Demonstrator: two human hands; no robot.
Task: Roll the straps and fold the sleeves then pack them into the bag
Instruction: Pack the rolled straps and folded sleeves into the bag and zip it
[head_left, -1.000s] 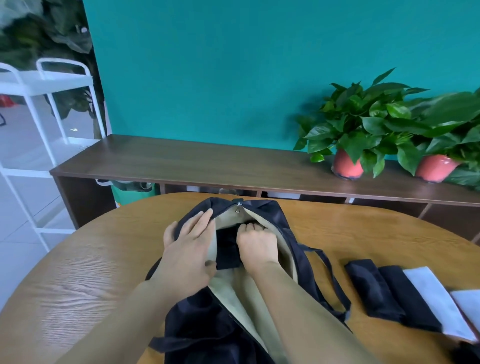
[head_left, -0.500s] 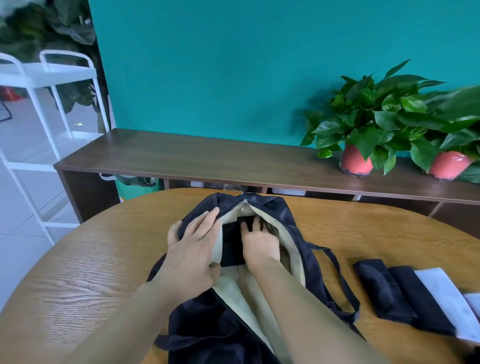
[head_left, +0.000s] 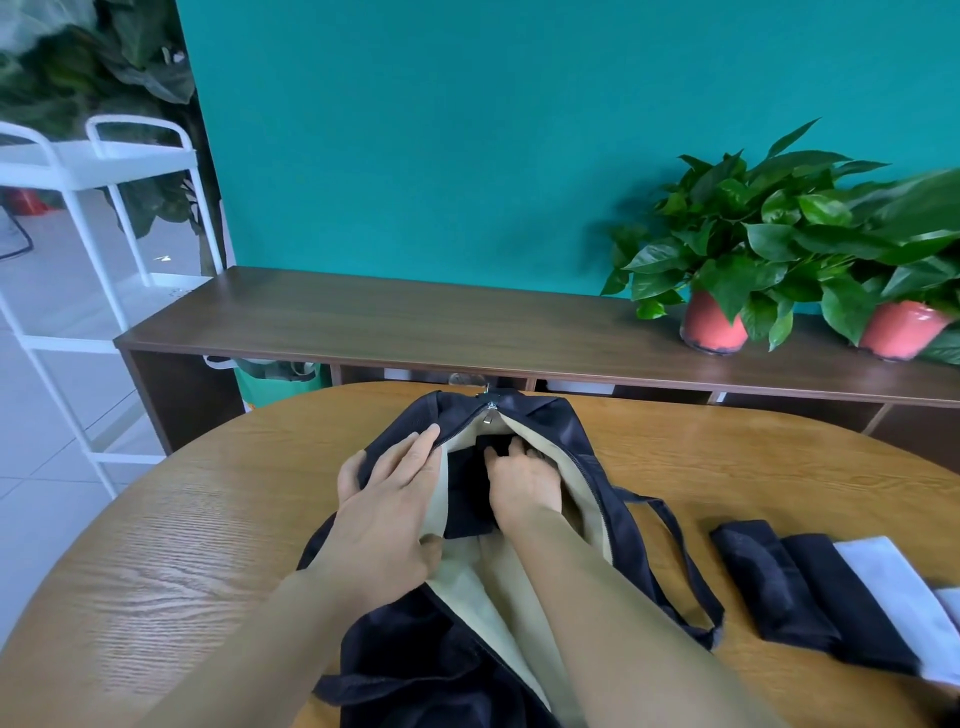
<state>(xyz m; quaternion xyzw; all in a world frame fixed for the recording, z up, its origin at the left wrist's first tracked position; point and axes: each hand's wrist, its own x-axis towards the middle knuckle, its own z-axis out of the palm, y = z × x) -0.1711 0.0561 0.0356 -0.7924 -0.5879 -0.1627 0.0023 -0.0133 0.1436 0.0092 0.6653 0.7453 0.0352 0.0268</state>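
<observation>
A white metal cart (head_left: 98, 166) stands on pale floor tiles (head_left: 47, 291) at the far left, with big-leaved greenery (head_left: 104, 67) behind it. A teal wall (head_left: 415, 130) fills the background, and a long dark-wood shelf unit (head_left: 415, 327) runs along its foot.

In front, a light wood-grain table (head_left: 156, 545) with a rounded far edge carries a dark bag (head_left: 545, 415) with beige lining (head_left: 571, 467). The bag lies with its long axis running straight away from the person, its zipped mouth open along that line and the metal zipper pull (head_left: 488, 415) at the far end.

The left hand (head_left: 384, 514) holds the bag's left flap back, straight fingers on the dark outer cloth and the thumb against the lining. The right hand (head_left: 524, 478) reaches inside the opening, its extended fingers pressing on a dark folded piece (head_left: 467, 493) already in the bag. A carrying strap (head_left: 680, 566) trails in a loop off the bag's right side.

Farther right on the table, apart from the bag, a dark folded sleeve (head_left: 769, 577), a second dark sleeve (head_left: 852, 608) and a white folded sleeve (head_left: 898, 587) lie side by side, touching, their long axes slanting from the far left to the near right. On the shelf unit above them stand two leafy plants in red pots (head_left: 711, 325).
</observation>
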